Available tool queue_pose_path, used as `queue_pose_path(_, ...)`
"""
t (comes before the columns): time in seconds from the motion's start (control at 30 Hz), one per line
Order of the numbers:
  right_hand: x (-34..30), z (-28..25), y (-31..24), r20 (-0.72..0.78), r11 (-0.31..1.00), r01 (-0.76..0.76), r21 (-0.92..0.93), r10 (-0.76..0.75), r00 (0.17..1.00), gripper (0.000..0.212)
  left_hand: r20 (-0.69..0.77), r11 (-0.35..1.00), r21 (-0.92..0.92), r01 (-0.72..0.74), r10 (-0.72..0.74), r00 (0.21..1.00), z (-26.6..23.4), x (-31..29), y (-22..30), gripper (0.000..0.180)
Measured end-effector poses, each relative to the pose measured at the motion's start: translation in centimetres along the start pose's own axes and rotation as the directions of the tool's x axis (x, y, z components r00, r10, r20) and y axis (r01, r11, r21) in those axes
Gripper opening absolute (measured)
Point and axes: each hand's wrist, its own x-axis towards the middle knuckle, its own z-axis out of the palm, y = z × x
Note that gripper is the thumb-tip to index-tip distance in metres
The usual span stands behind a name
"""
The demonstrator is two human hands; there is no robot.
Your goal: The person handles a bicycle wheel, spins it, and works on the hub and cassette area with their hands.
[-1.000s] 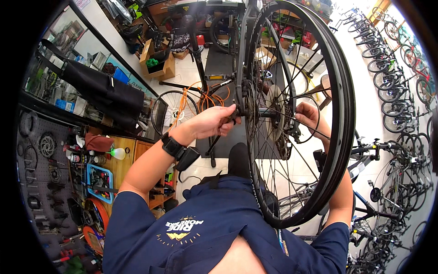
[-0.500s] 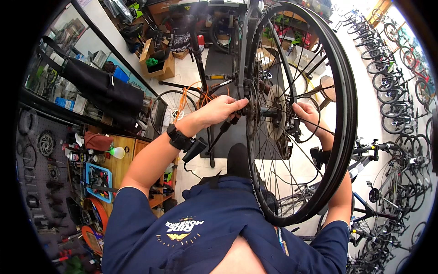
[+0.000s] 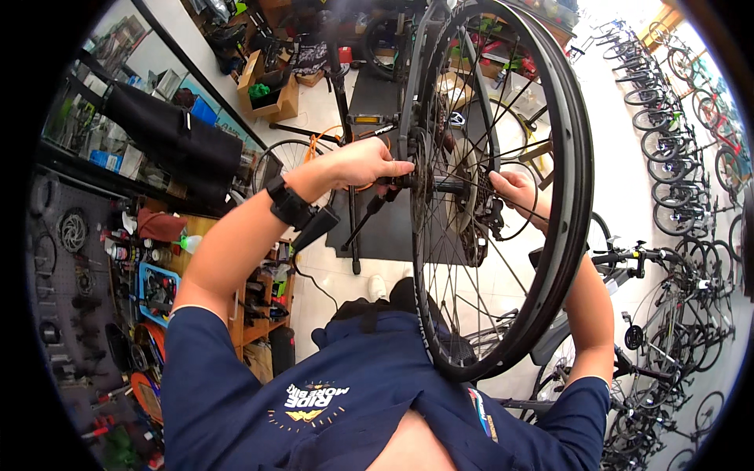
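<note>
A black-rimmed bicycle wheel stands upright before me at a dark bike frame. My left hand is at the left end of the hub, fingers curled and thumb pointing right along it. A dark part shows under the thumb, but its kind is hidden. Beyond the spokes, my right hand pinches at the hub's other side, next to the sprockets and the rear derailleur. Spokes and rim partly cover those fingers, so what they grip cannot be made out.
A black repair-stand post rises behind my left hand over a dark mat. A cardboard box sits farther back. At left is a workbench with a blue tray; rows of bicycles line the right.
The wheel and both hands appear a little farther left as the view shifts. Each hand keeps to its side of the hub. A white shoe has come into sight below the mat.
</note>
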Motion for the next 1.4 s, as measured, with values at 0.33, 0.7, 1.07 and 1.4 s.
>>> queue_pose_path(0.33,-0.6,0.2,0.2,-0.097,0.988,0.016,-0.15,-0.031,0.995,0.063,-0.208,0.991,-0.055,-0.122,0.108,0.972,1.4,-0.7,-1.0,0.057)
queue_pose_path(0.7,1.3,-1.4,1.3,0.075,0.962,-0.063,-0.267,0.086,0.994,0.068,-0.171,0.979,-0.204,-0.002,-0.034,0.985,2.9,-4.1,4.0,0.041)
queue_pose_path(1.07,0.3,-1.9,2.1,0.038,0.935,0.07,-0.347,-0.06,0.997,0.065,-0.176,0.995,-0.078,-0.065,0.051,0.983,2.8,-2.9,2.0,0.021)
queue_pose_path(1.4,-1.6,-1.0,4.8,-0.128,0.957,0.279,0.079,-0.268,0.955,0.016,-0.223,0.965,-0.211,-0.154,0.106,0.969,3.1,-1.1,-0.6,0.028)
